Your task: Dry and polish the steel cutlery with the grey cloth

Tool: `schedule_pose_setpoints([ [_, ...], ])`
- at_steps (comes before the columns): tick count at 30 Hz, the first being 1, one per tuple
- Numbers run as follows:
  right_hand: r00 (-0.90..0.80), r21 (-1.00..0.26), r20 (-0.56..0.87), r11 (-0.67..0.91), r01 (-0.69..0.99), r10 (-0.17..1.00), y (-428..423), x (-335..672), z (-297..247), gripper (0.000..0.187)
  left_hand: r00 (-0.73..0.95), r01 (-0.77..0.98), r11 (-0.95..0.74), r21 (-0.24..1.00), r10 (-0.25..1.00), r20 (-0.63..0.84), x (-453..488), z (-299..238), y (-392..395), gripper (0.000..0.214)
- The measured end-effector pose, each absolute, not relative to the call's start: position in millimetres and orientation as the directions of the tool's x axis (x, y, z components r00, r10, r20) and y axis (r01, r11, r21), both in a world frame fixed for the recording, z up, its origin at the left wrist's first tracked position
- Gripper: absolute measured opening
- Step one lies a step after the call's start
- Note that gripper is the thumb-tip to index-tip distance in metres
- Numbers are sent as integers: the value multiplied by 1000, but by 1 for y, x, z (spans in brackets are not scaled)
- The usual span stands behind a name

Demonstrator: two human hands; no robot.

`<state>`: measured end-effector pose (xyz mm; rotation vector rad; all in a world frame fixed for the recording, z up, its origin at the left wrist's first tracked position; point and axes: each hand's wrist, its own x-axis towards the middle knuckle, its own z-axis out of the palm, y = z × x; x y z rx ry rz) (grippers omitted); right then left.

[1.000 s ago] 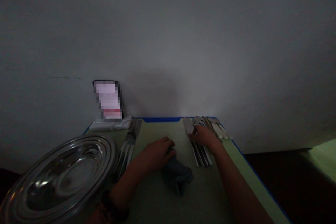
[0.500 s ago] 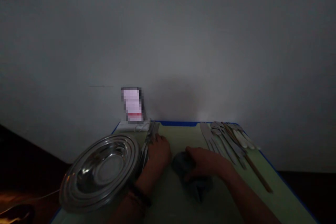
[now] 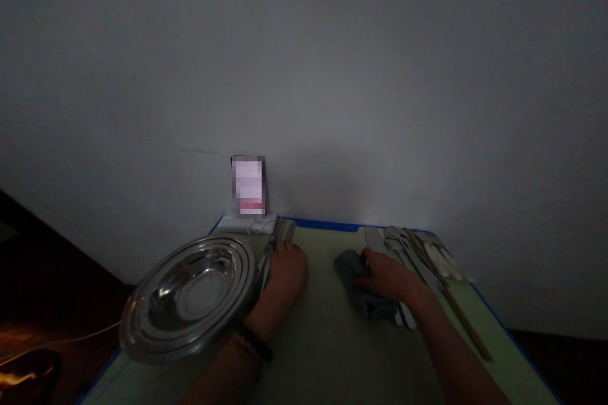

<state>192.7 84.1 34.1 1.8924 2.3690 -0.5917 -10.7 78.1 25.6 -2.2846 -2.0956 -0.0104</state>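
My right hand [image 3: 387, 275] is closed on a bunched dark grey cloth [image 3: 363, 294], over the near part of the cutlery on the right. Metal handle ends [image 3: 406, 315] stick out below the cloth. To the left, my left hand [image 3: 287, 269] has its fingers curled down onto a pile of metal cutlery [image 3: 266, 259]; which piece they grip is hidden. Beside that pile sits a wide, shiny stack of steel bowls [image 3: 190, 304]. On the right lie spoons [image 3: 396, 240], white-handled pieces [image 3: 439, 259] and a pair of wooden chopsticks [image 3: 468, 326].
A phone [image 3: 249, 186] with a blurred screen leans on the wall [image 3: 323, 76] above a white power strip [image 3: 244, 223]. The pale green tabletop [image 3: 323, 354] has a blue edge. A white cable [image 3: 90, 334] runs off to the left. The light is dim.
My right hand has moved right with the cloth, from the middle of the table to the cutlery there. My left hand stays at the left pile. The view has shifted slightly.
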Motion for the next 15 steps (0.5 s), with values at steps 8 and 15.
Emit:
schedule_pose_setpoints([
  [8, -268, -394, -74, 219, 892, 960, 86, 187, 31, 43, 31, 999, -32, -8, 998, -49, -10, 36, 73, 32],
  [15, -326, -406, -266, 201, 892, 907, 76, 174, 27, 58, -1, 1000, 6, 22, 982, -191, -13, 39, 75, 31],
])
